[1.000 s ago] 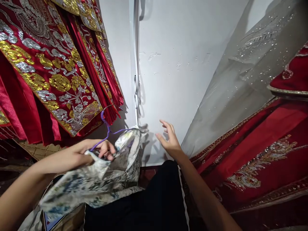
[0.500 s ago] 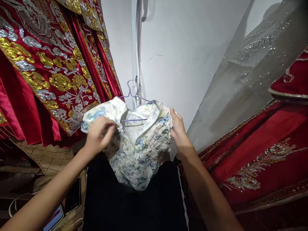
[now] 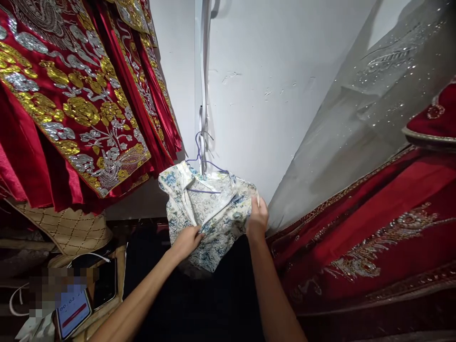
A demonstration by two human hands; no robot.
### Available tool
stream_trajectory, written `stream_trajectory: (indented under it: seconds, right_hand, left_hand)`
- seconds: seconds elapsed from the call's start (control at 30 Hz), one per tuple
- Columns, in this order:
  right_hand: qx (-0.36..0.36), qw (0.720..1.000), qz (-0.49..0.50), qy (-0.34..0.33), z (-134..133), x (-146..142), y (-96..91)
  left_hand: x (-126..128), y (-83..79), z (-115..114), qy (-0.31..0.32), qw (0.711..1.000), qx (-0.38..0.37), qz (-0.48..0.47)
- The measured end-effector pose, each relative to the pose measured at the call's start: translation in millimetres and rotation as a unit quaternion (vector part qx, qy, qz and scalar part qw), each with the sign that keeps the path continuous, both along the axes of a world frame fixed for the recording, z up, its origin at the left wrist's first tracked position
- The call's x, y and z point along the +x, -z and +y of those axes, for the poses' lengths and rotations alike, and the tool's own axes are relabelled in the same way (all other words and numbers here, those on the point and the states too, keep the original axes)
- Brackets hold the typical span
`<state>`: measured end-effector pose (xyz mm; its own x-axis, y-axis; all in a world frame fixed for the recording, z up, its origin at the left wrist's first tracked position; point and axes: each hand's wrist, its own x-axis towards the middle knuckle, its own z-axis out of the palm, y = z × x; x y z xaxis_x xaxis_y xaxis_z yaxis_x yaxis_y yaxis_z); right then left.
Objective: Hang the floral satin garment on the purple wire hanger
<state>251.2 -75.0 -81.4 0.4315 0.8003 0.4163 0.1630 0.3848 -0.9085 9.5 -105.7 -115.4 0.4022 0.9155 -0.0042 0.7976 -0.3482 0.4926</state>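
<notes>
A short-sleeved floral shirt (image 3: pixel 217 237), white with blue and yellow print, hangs on a thin purple hanger (image 3: pixel 215 165). The hanger's hook is beside a narrow white upright strip (image 3: pixel 202 57) on the wall. My left hand (image 3: pixel 187 241) pinches the shirt's front at the bottom of its open neckline. At the right sleeve edge, my right hand (image 3: pixel 257 216) is closed on the fabric. The hanger's lower bar shows through the open neck.
Red garments with gold and silver sequins (image 3: pixel 85 111) hang at left. A sheer sparkling veil (image 3: pixel 356 104) and a beaded red garment (image 3: pixel 384 228) are at right. Two phones, one with a lit screen (image 3: pixel 74 311), lie on a wooden surface at lower left.
My left hand has moved from the left sleeve down and right to the neckline and closed on it. The shirt and hanger sit lower. My right hand is still on the right sleeve.
</notes>
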Motion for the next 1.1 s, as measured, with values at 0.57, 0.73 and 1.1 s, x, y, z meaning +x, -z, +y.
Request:
stream_trajectory:
  seconds: [0.57,0.73,1.1]
  right_hand:
    - [-0.095,0.961,-0.002,-0.261,-35.3,-81.8,96.6]
    - [-0.106,0.964,0.024,-0.245,-37.1,-94.9,101.3]
    - [-0.098,0.986,-0.066,-0.115,-48.8,-97.8,149.4]
  left_hand:
    - [15.1,-17.5,-15.2,-0.037,0.925,-0.054,-0.375]
    - [23.0,-20.5,-21.6,-0.016,0.917,-0.026,-0.397]
    - [23.1,-116.1,31.7,-0.073,0.798,-0.011,-0.598]
